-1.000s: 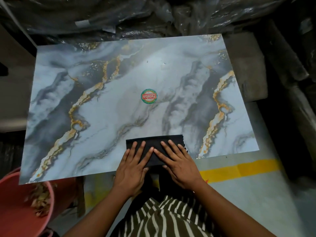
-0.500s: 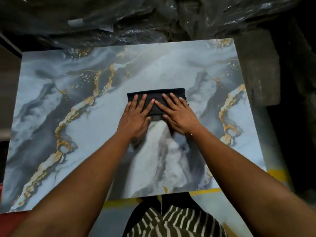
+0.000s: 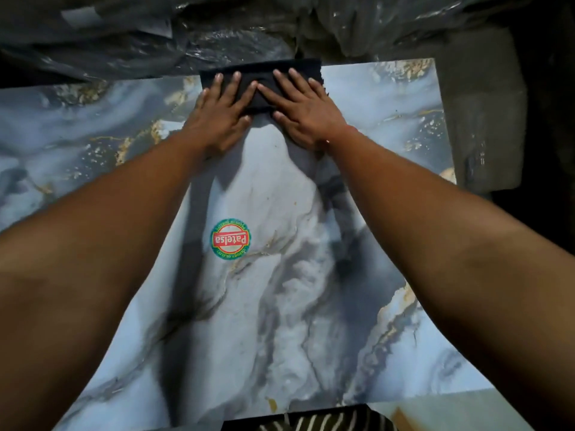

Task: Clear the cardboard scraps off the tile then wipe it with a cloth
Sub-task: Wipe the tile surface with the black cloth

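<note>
A large marble-patterned tile (image 3: 280, 306) with grey and gold veins lies flat in front of me, a round red and green sticker (image 3: 230, 238) near its middle. A folded black cloth (image 3: 261, 76) rests at the tile's far edge. My left hand (image 3: 217, 115) and my right hand (image 3: 306, 112) both press flat on the cloth, fingers spread, arms stretched far forward. No cardboard scraps show on the tile.
Crumpled dark plastic sheeting (image 3: 217, 32) lies just beyond the tile's far edge. A grey concrete block (image 3: 485, 119) borders the tile on the right. My striped garment (image 3: 314, 423) shows at the bottom edge.
Both hands have pushed the black cloth from the tile's near edge, across its middle, to the far edge. The sticker is uncovered again.
</note>
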A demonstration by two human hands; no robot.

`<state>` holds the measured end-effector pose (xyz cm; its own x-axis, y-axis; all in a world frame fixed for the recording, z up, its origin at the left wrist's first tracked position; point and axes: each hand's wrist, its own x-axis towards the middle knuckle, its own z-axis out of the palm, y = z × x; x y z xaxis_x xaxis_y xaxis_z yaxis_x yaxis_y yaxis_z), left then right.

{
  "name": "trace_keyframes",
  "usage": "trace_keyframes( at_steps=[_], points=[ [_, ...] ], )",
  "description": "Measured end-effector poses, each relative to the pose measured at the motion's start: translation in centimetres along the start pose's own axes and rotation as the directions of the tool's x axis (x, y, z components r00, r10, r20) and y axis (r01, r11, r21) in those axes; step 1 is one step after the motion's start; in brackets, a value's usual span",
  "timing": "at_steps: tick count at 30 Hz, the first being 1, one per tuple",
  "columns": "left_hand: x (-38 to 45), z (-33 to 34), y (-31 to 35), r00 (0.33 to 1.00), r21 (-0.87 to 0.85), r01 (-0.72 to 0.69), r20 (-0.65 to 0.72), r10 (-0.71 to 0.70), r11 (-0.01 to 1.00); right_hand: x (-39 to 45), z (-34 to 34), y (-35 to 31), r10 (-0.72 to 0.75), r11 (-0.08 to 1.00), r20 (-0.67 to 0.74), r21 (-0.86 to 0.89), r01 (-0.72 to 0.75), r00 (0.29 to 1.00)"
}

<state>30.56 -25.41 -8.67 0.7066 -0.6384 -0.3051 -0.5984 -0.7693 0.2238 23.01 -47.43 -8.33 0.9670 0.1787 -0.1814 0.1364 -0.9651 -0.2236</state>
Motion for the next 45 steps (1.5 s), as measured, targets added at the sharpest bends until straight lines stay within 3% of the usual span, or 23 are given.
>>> trace_keyframes(
  at_steps=[7, 13, 18, 27, 37, 45],
  points=[
    [2.7, -1.3, -0.3, 1.0, 0.005, 0.007, 0.004, -0.007, 1.0, 2.3, -1.0, 1.0, 0.019, 1.0, 0.016, 0.01, -0.019, 1.0],
    [-0.2, 0.1, 1.0, 1.0, 0.022, -0.007, -0.011, 0.007, 1.0, -0.7, 0.1, -0.3, 0.025, 1.0, 0.004, 0.003, -0.025, 1.0],
    [-6.5, 2.8, 3.3, 0.999, 0.066, -0.042, 0.01, 0.042, 0.997, -8.0, 2.4, -2.4, 0.015, 1.0, -0.037, -0.016, -0.015, 0.999],
    [-21.8, 8.5, 9.0, 0.996, 0.08, -0.049, 0.076, 0.042, 0.996, -23.2, 6.6, -9.9, 0.053, 0.999, 0.02, 0.009, -0.053, 0.998],
    [-39.4, 15.4, 15.3, 0.996, 0.098, -0.085, 0.04, 0.082, 0.992, -40.5, 10.2, -18.5, 0.046, 0.999, 0.061, 0.023, -0.048, 0.997],
    [-45.3, 17.1, 17.7, 0.997, 0.102, -0.06, 0.047, 0.056, 0.993, -46.0, 11.0, -21.3, 0.049, 0.998, 0.109, 0.019, -0.052, 0.993]
  ],
)
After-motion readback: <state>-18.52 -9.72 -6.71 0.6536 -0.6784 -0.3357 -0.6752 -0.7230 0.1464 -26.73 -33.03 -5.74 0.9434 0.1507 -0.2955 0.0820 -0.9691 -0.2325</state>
